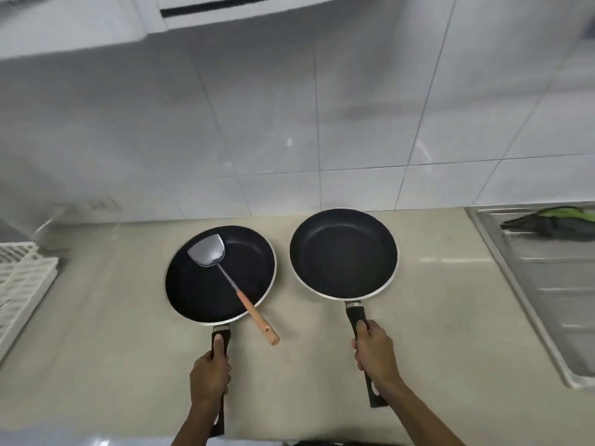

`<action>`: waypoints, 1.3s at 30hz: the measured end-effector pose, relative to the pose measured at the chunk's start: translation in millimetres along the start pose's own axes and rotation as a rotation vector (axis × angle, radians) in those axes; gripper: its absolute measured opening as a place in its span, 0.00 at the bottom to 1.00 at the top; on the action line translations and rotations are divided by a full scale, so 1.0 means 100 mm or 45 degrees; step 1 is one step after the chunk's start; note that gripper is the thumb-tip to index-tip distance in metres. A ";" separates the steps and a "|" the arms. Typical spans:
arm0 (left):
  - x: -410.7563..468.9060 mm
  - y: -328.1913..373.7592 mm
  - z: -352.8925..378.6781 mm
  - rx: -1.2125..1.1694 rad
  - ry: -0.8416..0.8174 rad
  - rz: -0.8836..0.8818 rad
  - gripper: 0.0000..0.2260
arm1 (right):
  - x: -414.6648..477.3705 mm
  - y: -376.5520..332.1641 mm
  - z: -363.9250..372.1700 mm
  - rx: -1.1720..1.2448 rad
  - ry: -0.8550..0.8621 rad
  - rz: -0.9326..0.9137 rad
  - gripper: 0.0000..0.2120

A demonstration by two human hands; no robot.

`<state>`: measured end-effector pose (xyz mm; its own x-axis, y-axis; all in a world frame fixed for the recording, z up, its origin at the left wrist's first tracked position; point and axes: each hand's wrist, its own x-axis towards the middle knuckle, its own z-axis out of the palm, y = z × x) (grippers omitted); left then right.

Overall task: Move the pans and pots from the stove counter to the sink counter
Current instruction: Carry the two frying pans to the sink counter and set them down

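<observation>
Here, line by line, is what we see.

Left hand: our left hand (210,376) is clenched round the black handle of the left black non-stick frying pan with a pale metal rim (221,274), thumb laid along the top of the handle.

Right hand: our right hand (374,351) is wrapped round the black handle of the right black non-stick frying pan with a pale metal rim (343,254).

Pans: we have them side by side over the middle of the beige stone counter (112,317), rims near each other but apart; we cannot tell whether they rest on the counter or hang just above it.

Spatula: a steel spatula with a light wooden handle (231,281) lies in the left pan, its blade toward the pan's far left side, its handle crossing the near right rim and jutting out over the counter.

Sink: a stainless steel sink drainboard (547,284) fills the counter's right end, with a dark and green cloth (553,220) at its far edge.

Rack: a white slatted plastic rack (22,278) sits at the counter's left edge.

Wall: pale grey tiles (289,140) run along the counter's far edge.
</observation>
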<state>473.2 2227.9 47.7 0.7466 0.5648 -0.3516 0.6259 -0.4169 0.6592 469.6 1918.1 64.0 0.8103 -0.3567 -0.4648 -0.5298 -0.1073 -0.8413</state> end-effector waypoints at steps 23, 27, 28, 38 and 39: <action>1.23 0.13 -0.31 0.093 -0.252 0.133 0.31 | 0.15 -0.10 1.15 -0.051 0.169 0.030 0.15; 1.32 0.17 -0.29 0.091 -0.276 0.132 0.31 | 0.24 -0.15 1.21 -0.032 0.176 0.051 0.15; 1.33 0.18 -0.28 0.085 -0.278 0.136 0.31 | 0.26 -0.17 1.22 -0.033 0.177 0.052 0.15; 1.46 0.27 -0.23 0.100 -0.306 0.166 0.31 | 0.39 -0.24 1.27 -0.056 0.170 0.122 0.15; 1.46 0.27 -0.22 0.108 -0.305 0.163 0.31 | 0.40 -0.24 1.27 -0.057 0.166 0.126 0.15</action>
<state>594.5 2314.8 29.2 0.8467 0.3233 -0.4226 0.5318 -0.5378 0.6542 546.1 2024.3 30.2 0.7159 -0.4848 -0.5024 -0.6183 -0.1060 -0.7788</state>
